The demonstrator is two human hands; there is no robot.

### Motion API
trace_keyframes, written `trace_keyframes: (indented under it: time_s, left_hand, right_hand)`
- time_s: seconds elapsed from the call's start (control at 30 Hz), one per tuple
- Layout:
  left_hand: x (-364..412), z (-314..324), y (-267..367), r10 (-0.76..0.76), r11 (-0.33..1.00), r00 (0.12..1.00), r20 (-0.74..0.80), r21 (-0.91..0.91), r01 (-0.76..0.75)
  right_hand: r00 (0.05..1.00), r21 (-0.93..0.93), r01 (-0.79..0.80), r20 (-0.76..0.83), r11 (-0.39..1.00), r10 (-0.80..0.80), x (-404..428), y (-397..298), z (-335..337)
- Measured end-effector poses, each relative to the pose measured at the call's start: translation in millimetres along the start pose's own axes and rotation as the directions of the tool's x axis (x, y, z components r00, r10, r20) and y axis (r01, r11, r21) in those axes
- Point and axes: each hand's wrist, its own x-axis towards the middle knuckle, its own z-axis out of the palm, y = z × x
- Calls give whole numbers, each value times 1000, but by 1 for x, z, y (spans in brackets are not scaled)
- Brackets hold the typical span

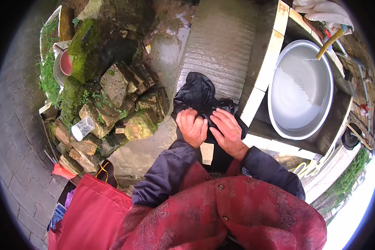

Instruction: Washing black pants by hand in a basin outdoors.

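Observation:
A wet black garment (195,89) lies bunched on the near end of a ridged concrete washing slab (220,47). My left hand (191,126) grips its near left part, fingers curled into the cloth. To the right, my right hand (227,131) presses on the same cloth with bent fingers, its thumb towards the left hand. Folds of the dark fabric hide some of the fingertips. Right of the slab, a large metal basin (300,90) holds water inside a tiled trough (264,72). A yellowish hose (329,43) runs water into it.
Stacked broken stones (115,87) stand at the left, with a clear plastic cup (82,128) on them and a mossy edge (84,47) behind. A red dipper (65,62) sits farther left. Red cloth (90,212) hangs at the lower left. Pale cloth (323,12) lies beyond the basin.

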Motion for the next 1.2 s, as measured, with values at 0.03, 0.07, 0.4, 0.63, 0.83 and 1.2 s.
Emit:
trace_keyframes:
  time_s: [0.03, 0.07, 0.4, 0.63, 0.83, 1.2]
  left_hand:
    - [5, 11, -13, 3, 1000, 1000, -26, -8, -3]
    - [17, 28, -33, 6, 1000, 999, -52, -17, -7]
    - [82, 60, -55, -623, 765, 781, 53, 252, 593]
    - [-4, 23, -35, -254, 965, 967, 2, 77, 253]
    - [48, 54, -76, -403, 915, 911, 85, 77, 397]
    - [92, 62, -100, -539, 841, 832, 134, 16, 542]
  right_hand:
    - [999, -24, 40, -20, 999, -41, 0, 7, 14]
    - [993, -40, 29, -111, 999, -33, 16, 24, 36]
    - [971, 58, -204, -113, 977, 209, 103, 59, 48]
    - [999, -14, -47, 26, 999, 47, 5, 4, 21]
    - [979, -72, -157, -146, 985, 145, 102, 42, 74]
    - [971, -120, -235, 16, 964, 239, 169, 66, 86]
